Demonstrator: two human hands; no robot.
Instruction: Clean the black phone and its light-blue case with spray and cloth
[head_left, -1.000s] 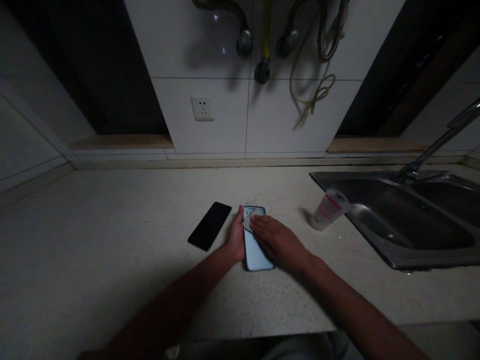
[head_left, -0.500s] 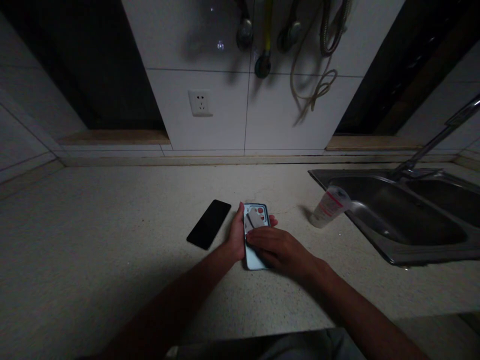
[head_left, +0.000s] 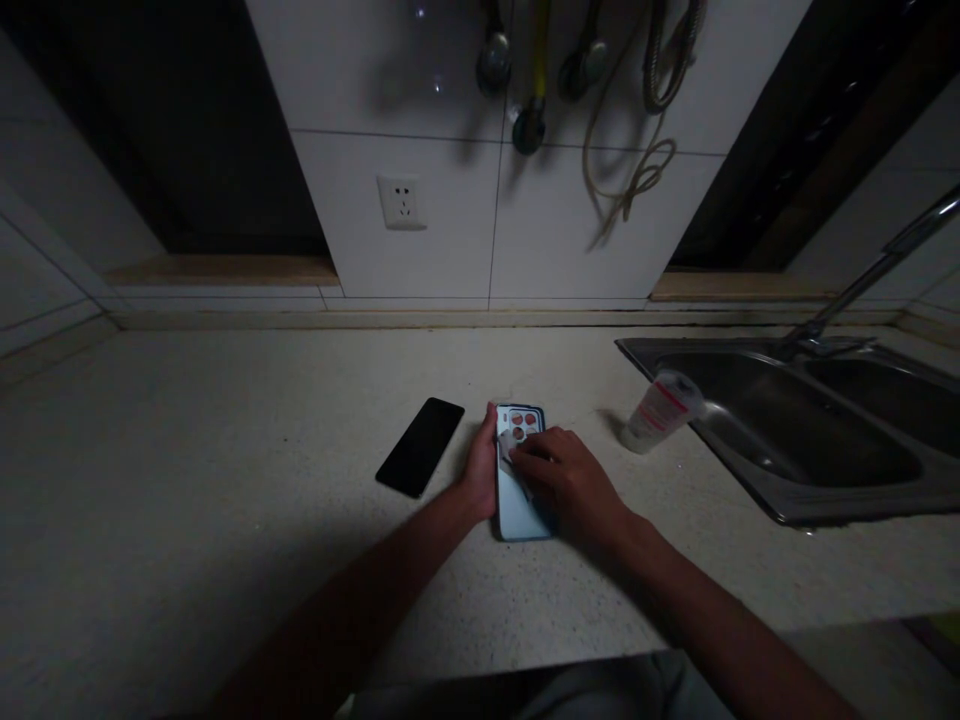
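A light blue phone case (head_left: 521, 515) with round camera cutouts is in my left hand (head_left: 481, 470), whose thumb lies along its left edge and whose palm is behind it. Skin shows through the cutouts. My right hand (head_left: 570, 485) is over the case, its fingers closed on a small whitish wipe (head_left: 507, 442) pressed against the case just below the cutouts. Most of the wipe is hidden under the fingers, so cloth or paper I cannot tell. To the left of my left hand lies a black phone (head_left: 421, 447), dark screen up.
A clear plastic cup (head_left: 660, 412) with red print stands tilted beside the double metal sink (head_left: 739, 478) on the right. The sink has a faucet (head_left: 847, 295). Pipes, a hose and a tied cord (head_left: 637, 185) hang on the tiled wall by a socket (head_left: 403, 203).
My right hand has shifted up the case and its fingers are now more bunched around the wipe, so less of the wipe shows. My left hand keeps its hold on the case.
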